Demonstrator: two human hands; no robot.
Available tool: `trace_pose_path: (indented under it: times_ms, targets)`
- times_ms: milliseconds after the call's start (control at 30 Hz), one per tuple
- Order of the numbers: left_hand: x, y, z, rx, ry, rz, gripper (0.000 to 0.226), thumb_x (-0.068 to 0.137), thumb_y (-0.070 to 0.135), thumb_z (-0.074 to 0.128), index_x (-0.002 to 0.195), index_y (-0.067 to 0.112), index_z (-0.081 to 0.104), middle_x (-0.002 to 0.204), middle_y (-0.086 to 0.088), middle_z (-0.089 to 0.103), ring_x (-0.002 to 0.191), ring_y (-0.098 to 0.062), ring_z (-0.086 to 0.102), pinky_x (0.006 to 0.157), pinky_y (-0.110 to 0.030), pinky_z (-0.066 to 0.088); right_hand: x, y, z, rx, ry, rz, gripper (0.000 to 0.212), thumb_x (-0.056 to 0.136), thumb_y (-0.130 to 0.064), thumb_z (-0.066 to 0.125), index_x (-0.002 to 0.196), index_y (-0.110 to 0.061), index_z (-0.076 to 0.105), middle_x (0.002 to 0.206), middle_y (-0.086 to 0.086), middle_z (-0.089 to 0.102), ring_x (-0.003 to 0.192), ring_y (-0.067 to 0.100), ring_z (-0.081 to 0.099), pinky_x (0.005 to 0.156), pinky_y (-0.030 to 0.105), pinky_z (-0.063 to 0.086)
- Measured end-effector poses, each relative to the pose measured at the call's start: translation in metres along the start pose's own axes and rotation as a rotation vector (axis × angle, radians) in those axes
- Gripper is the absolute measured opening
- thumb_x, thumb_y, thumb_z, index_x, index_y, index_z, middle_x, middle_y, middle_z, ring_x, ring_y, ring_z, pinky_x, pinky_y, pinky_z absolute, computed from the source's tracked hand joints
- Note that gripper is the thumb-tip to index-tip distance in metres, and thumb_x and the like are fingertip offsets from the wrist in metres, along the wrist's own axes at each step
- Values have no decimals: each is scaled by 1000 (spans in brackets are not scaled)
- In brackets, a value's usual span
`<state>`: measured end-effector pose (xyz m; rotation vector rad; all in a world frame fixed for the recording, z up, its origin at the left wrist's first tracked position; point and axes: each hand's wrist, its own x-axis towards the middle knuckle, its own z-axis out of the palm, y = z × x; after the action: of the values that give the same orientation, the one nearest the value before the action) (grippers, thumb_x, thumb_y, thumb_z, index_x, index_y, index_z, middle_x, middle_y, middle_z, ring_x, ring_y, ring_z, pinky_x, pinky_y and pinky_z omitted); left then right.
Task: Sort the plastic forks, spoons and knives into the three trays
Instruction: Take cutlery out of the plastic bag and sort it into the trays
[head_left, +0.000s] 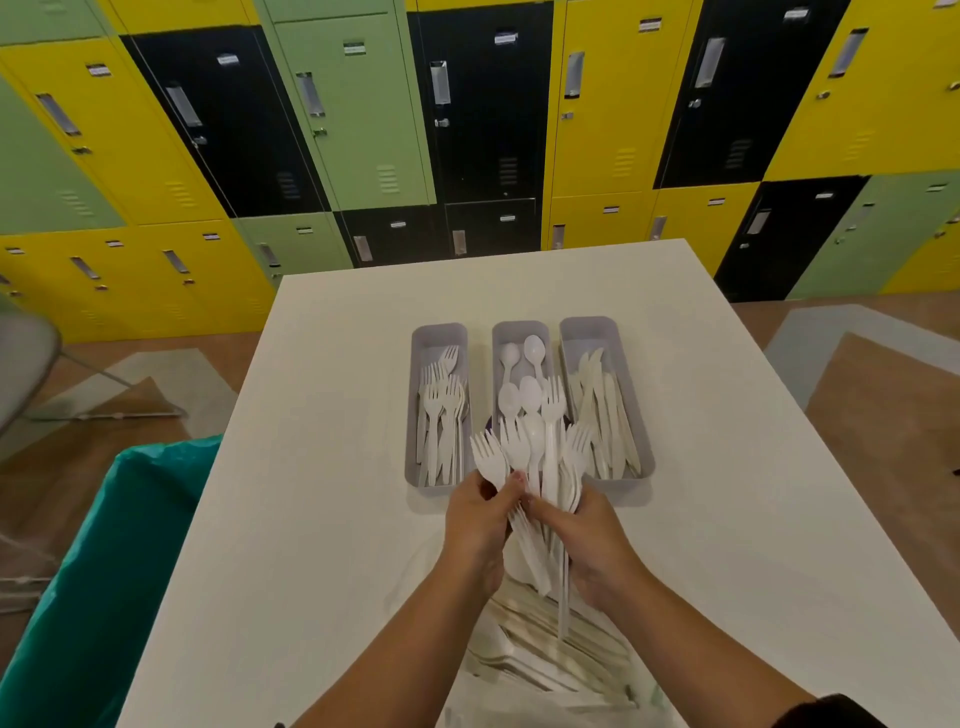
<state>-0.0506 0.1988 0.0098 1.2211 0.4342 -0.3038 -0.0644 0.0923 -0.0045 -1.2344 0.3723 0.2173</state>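
Observation:
Three grey trays stand side by side on the white table (322, 415). The left tray (415, 415) holds white forks, the middle tray (519, 330) holds spoons, the right tray (589, 327) holds knives. My right hand (592, 545) grips a fanned bunch of white cutlery (545, 447), mostly forks with a spoon, in front of the middle tray. My left hand (475, 525) pinches one fork (488, 462) at the left of that bunch. A clear bag of wrapped cutlery (545, 654) lies under my forearms.
A bin with a green liner (104, 571) stands at the table's left edge. Yellow, green and black lockers (467, 130) fill the wall behind the table. A grey chair (26, 364) is at far left.

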Motion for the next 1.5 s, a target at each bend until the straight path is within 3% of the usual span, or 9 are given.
trace_pose_path:
  times_ms: [233, 500, 667, 800, 1067, 1233, 1333, 1400, 1500]
  targets:
    - [18, 8, -15, -16, 166, -30, 13, 89, 12, 61, 81, 2, 64, 63, -7, 67, 51, -11, 64, 52, -20, 56, 22, 1, 10, -67, 26, -8, 33, 78, -6, 72, 110, -7, 66, 94, 12, 75, 87, 21, 73, 74, 29, 58]
    - [32, 13, -17, 128, 122, 78, 8, 87, 12, 64, 88, 11, 72, 88, -10, 75, 86, -24, 72, 77, -33, 57, 40, 2, 24, -119, -2, -12, 28, 78, -17, 74, 105, -20, 68, 94, 2, 75, 86, 15, 72, 75, 29, 58]
    - [57, 36, -26, 167, 214, 186, 20, 93, 10, 53, 80, 14, 67, 64, 4, 72, 57, -9, 67, 57, -27, 56, 48, 7, 20, -100, -51, 14, 11, 84, -10, 67, 95, -10, 67, 74, 3, 71, 69, 21, 67, 62, 29, 51]
    - [82, 58, -33, 324, 271, 293, 22, 95, 12, 49, 79, 15, 64, 71, 1, 70, 49, -6, 65, 55, -20, 56, 48, 9, 16, -62, -98, 43, 5, 86, -9, 65, 90, -7, 65, 71, 7, 66, 66, 23, 60, 61, 31, 47]
    - [124, 67, -41, 909, 215, 246, 21, 92, 0, 39, 99, -1, 60, 89, -15, 57, 83, -26, 53, 56, -22, 34, 44, 2, 14, 1, -95, 124, 19, 89, -7, 58, 107, -3, 62, 80, 9, 68, 73, 23, 60, 66, 31, 48]
    - [102, 69, -26, 870, 230, 342, 38, 95, 7, 44, 133, 6, 47, 131, -8, 54, 121, -24, 51, 91, -20, 37, 39, -1, 10, 4, -77, 108, 18, 90, -4, 56, 107, -1, 62, 80, 8, 69, 69, 17, 65, 61, 25, 51]
    - [79, 63, -14, 760, -104, 196, 24, 93, 13, 51, 110, 4, 64, 102, -7, 67, 96, -16, 63, 95, -30, 49, 36, -6, 10, -1, -44, 78, 18, 91, -3, 55, 107, -4, 63, 79, 7, 70, 65, 14, 66, 59, 22, 53]
    - [63, 52, -9, 661, -379, 1, 15, 91, 14, 56, 90, 2, 65, 77, -5, 64, 68, -10, 64, 72, -23, 56, 35, -10, 9, -19, -2, 57, 18, 91, -8, 56, 106, -11, 65, 84, 7, 73, 71, 18, 70, 64, 27, 54]
    - [55, 33, -2, 517, -336, -44, 10, 89, 8, 60, 81, 1, 62, 69, -8, 60, 56, -11, 62, 59, -20, 55, 34, -12, 7, -56, 62, 56, 17, 90, -14, 60, 105, -10, 67, 89, 13, 74, 82, 26, 72, 70, 34, 57]
